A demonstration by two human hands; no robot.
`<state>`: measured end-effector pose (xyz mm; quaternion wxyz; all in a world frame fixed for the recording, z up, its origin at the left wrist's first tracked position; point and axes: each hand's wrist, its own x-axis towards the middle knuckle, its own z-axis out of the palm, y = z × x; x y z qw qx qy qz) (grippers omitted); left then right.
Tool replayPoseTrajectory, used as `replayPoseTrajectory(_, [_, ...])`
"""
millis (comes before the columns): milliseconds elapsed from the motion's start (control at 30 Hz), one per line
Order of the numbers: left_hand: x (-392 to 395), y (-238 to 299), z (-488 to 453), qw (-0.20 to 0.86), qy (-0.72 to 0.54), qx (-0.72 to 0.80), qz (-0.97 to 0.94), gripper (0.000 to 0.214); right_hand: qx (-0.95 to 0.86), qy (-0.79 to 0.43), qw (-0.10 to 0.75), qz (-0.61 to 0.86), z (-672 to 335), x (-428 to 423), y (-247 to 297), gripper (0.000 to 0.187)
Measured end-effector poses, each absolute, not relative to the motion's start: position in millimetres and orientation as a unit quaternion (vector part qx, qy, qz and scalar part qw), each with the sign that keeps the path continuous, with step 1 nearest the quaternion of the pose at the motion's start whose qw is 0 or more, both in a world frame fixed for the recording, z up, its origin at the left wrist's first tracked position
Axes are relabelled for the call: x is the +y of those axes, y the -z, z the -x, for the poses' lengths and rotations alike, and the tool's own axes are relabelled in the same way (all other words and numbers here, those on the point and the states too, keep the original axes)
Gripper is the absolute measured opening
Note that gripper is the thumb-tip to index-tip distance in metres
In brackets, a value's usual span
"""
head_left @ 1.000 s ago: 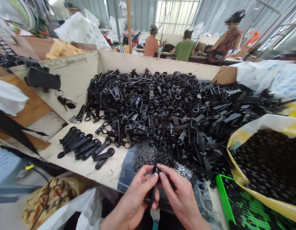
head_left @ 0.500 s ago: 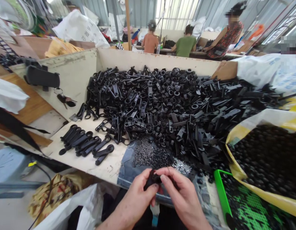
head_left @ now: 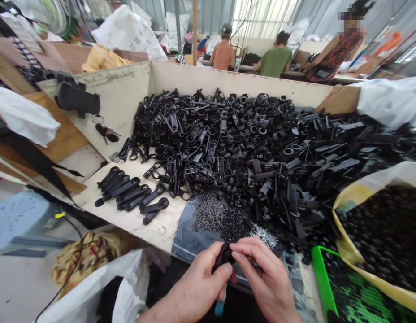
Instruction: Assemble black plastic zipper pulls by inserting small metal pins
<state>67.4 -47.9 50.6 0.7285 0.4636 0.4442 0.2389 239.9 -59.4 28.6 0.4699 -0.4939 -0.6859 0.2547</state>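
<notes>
My left hand (head_left: 203,278) is closed around a black plastic part (head_left: 224,255) with a round ring at its top, just over the table's front edge. Against that ring press the pinched thumb and fingers of my right hand (head_left: 266,273); whatever lies between their tips is hidden. Just beyond my hands, a dark blue mat (head_left: 183,242) carries a heap of small grey pieces (head_left: 208,213), small black pieces (head_left: 232,223) and silver metal pins (head_left: 264,235). Finished-looking black handles with ring ends (head_left: 132,195) lie in a row to the left.
A large pile of black plastic parts (head_left: 211,143) fills the walled table. On the right are a yellow-rimmed sack of black balls (head_left: 386,233) and a green tray (head_left: 318,278). Keys (head_left: 107,132) hang from the left wall (head_left: 123,89). Several people are beyond the back wall.
The view has swung slightly left, so everything appears farther right. My hands stay together at the black part, whose ring now shows more plainly between my fingers.
</notes>
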Motion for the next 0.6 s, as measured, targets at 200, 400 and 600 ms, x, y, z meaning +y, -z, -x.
replayPoseTrajectory(200, [-46.5, -52.1, -62.7, 0.701, -0.188, 0.470, -0.502, 0.017, -0.713, -0.223, 0.488, 0.451, -242.8, -58.8, -27.5, 0.013])
replayPoseTrajectory(400, [-49.2, -55.2, -62.8, 0.640, -0.162, 0.502, -0.558, 0.017, -0.715, -0.272, 0.470, 0.440, -246.9, -59.3, -25.7, 0.014])
replayPoseTrajectory(600, [-50.4, -61.8, -62.5, 0.585, -0.120, 0.501, -0.626, 0.021, -0.692, -0.288, 0.488, 0.447, -245.2, -64.3, -21.0, 0.014])
